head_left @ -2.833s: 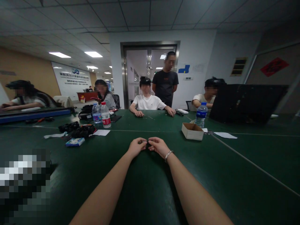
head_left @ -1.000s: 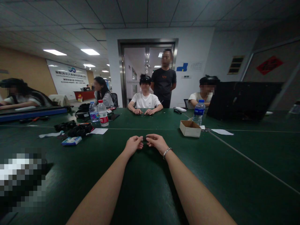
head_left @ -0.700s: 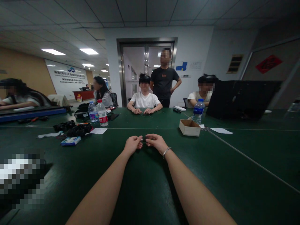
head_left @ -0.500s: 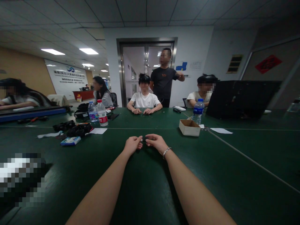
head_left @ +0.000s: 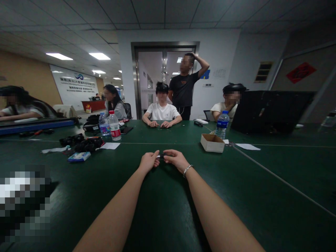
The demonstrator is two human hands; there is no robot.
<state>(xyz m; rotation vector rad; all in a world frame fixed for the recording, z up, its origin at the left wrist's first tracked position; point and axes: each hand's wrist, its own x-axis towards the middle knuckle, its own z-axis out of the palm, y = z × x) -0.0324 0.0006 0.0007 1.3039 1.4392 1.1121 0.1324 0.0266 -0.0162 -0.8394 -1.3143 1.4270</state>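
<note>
Left hand [head_left: 148, 161] and right hand [head_left: 176, 160] meet at frame centre, low over the green table [head_left: 162, 210]. Both sets of fingertips pinch a small dark piece [head_left: 161, 155]; the fingers hide most of it, kind not readable. Beyond, right of centre: open cardboard box [head_left: 212, 142], water bottle [head_left: 221, 125], black laptop lid [head_left: 270, 112]. Left of centre: red-label bottle [head_left: 114, 126], black gear [head_left: 84, 143], blue packet [head_left: 78, 156].

Centre of frame: small dark item [head_left: 161, 156], pinched between left hand [head_left: 148, 161] and right hand [head_left: 176, 160], mostly covered by fingertips; kind too small to tell.
Lower left: pixelated grey-black block [head_left: 25, 203], contents unreadable.
Bottom edge: both forearms cut off.
Right edge: clear plastic bottle [head_left: 331, 119], partly cropped.
</note>
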